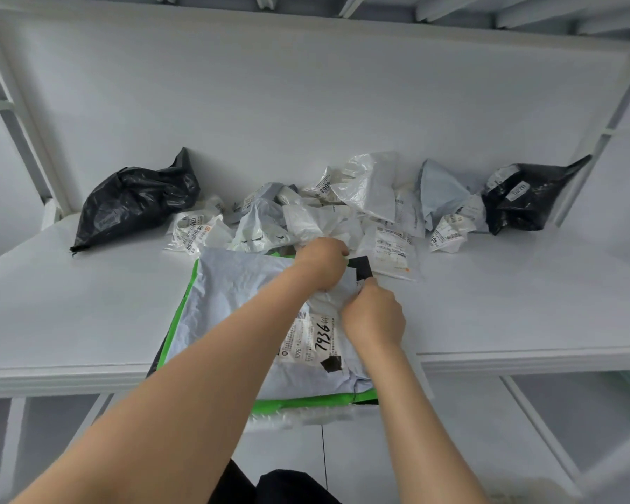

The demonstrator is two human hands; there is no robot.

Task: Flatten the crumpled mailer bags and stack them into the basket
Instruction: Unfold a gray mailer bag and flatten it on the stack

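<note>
Pale grey plastic mailer bag [241,292] lies spread on green-edged layer [306,401] at front edge of white tabletop [88,314]. Left hand [321,263] and right hand [373,314] work its crumpled far-right corner, each grip pinching film, likely to pull creases flat. Heap of crumpled bags [342,212] waits behind.

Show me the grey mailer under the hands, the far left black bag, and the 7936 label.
grey mailer [233,292]: head view, bare upper left panel.
black bag [135,201]: head view, middle of crumpled body.
7936 label [322,337]: head view, handwritten digits.

A white table [88,321] meets a white back panel [306,85] between white struts [33,154].
</note>
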